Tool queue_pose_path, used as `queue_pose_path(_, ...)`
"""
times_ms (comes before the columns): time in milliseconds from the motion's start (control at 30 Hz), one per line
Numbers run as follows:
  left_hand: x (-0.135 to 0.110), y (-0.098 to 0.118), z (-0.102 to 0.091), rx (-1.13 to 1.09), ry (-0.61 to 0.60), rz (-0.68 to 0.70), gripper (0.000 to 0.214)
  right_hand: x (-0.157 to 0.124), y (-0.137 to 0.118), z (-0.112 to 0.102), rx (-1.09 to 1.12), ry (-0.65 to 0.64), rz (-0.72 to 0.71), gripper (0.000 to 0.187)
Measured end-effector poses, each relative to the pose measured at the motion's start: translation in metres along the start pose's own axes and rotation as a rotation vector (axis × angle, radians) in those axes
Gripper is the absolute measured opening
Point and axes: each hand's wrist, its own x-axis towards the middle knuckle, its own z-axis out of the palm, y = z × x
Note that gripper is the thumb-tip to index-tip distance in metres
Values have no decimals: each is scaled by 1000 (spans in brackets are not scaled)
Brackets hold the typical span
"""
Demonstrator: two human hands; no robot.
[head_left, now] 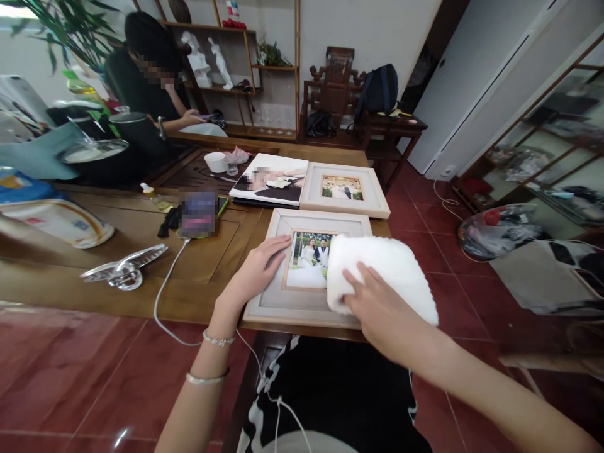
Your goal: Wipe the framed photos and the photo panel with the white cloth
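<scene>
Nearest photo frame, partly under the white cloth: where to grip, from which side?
Probably by the near rim, left of centre, coming from the person's side. The frame lies flat with that straight edge along the table's near edge; the white cloth covers much of its right side, and another frame lies close behind.

Two silver bracelets (206,380); black garment (340,384), white-patterned edges (255,415).

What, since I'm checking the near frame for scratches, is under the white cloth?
The white cloth covers part of the near frame. Much of the frame's left side and photo shows; its right part, and any scratches there, are hidden.
</scene>
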Motion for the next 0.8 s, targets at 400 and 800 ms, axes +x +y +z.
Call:
queue_pose_path(400, -1, 0, -1, 0, -16, -17, 37, 1, -9, 6, 184, 71, 4, 47)
queue_pose_path(800, -1, 1, -3, -11, -35, -22, 39, 88, 58, 26, 99, 309, 179, 51)
